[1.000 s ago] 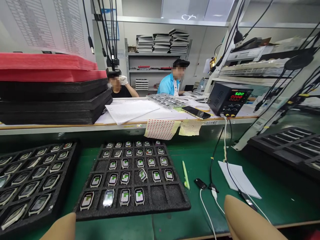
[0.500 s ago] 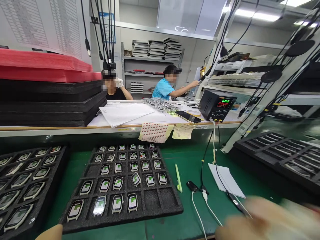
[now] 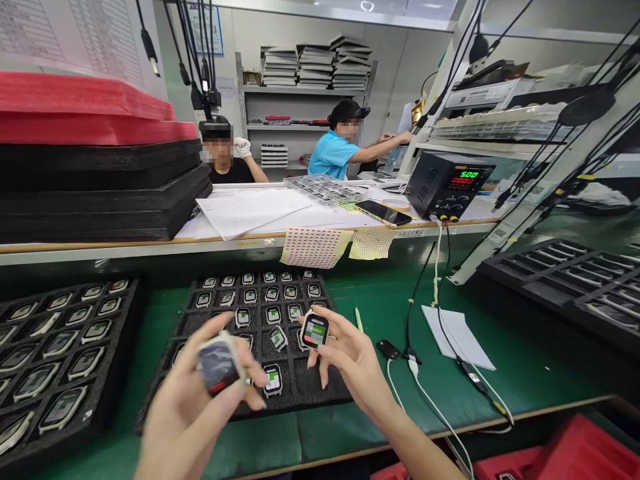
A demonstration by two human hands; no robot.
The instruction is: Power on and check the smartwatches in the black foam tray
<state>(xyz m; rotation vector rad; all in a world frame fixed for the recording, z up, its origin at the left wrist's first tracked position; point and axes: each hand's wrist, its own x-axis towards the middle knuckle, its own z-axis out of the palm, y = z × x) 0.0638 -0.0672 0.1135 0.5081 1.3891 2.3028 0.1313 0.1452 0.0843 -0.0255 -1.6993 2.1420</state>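
My left hand [image 3: 187, 407] is raised over the near edge of a black foam tray [image 3: 327, 390] and grips a smartwatch body with a dark screen [image 3: 219, 365], slightly blurred. My right hand [image 3: 350, 360] pinches a second smartwatch body with a lit green and white screen [image 3: 315, 330] just above the tray's right side. The tray holds rows of several more lit watch bodies [image 3: 273, 313] in its pockets. A second tray of watches [image 3: 60, 353] lies to the left.
A power supply [image 3: 447, 190] stands on the raised shelf, its cables and a charging puck [image 3: 387, 349] trailing onto the green mat. Nearby lie a white paper [image 3: 457, 333], a pen [image 3: 359, 319], sticker sheets [image 3: 315, 247] and stacked foam [image 3: 100, 193]. Two people sit beyond the shelf.
Both hands have come up from the bottom edge into view over the tray, and each now holds a watch body. The view has shifted slightly.
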